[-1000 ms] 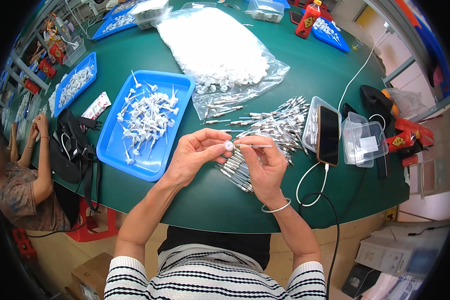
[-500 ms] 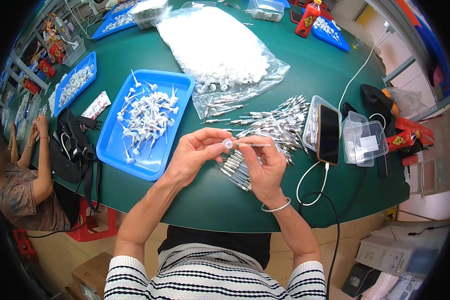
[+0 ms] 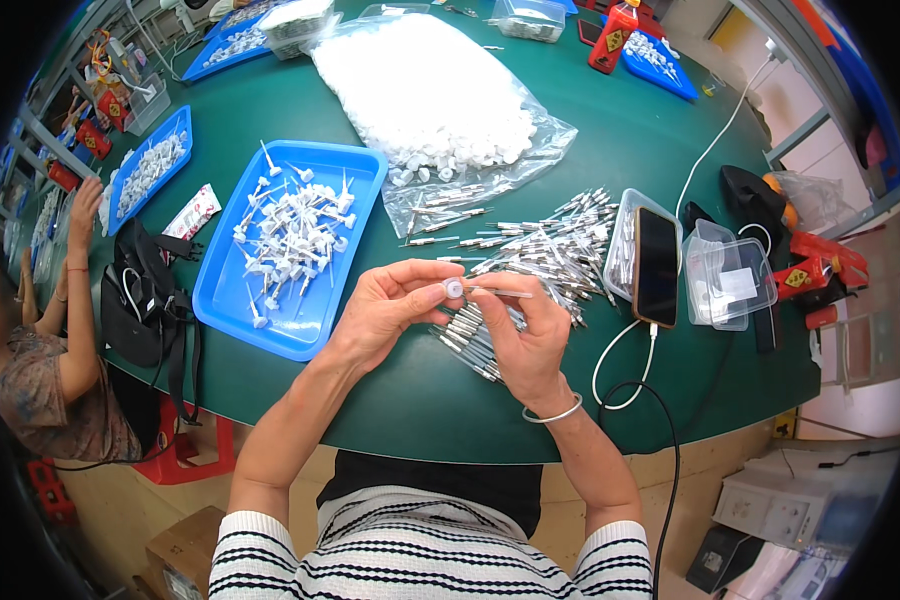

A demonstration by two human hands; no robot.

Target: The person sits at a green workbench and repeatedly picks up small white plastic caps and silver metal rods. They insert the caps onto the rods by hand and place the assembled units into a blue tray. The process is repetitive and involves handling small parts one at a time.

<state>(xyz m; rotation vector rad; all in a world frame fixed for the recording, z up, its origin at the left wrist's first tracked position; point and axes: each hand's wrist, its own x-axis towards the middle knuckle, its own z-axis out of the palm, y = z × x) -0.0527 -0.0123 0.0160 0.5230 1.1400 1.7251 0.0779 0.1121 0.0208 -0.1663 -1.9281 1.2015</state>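
Note:
My left hand (image 3: 385, 310) pinches a small round white plastic cap (image 3: 453, 288) between thumb and fingers. Close beside it, my right hand (image 3: 528, 335) grips a thin metal rod (image 3: 505, 293), its end pointing at the cap. Whether the two touch I cannot tell. Beneath and behind my hands spreads a pile of similar metal rods (image 3: 555, 245). Left of my hands, a blue tray (image 3: 305, 345) holds white caps with rods fitted in them (image 3: 290, 230). Beyond the hands lies a clear bag of loose white caps (image 3: 430, 95).
To the right are a clear box of rods (image 3: 625, 240) with a phone (image 3: 656, 268) leaning on it, white cable, and empty clear boxes (image 3: 730, 285). A black bag (image 3: 140, 290) lies left, near a co-worker (image 3: 55, 380). Red bottle (image 3: 615, 38) stands at the far right.
My hands stay nearly in place, with the rod tilted slightly differently in my right fingers. At the left, the co-worker's hand has risen toward the smaller blue tray.

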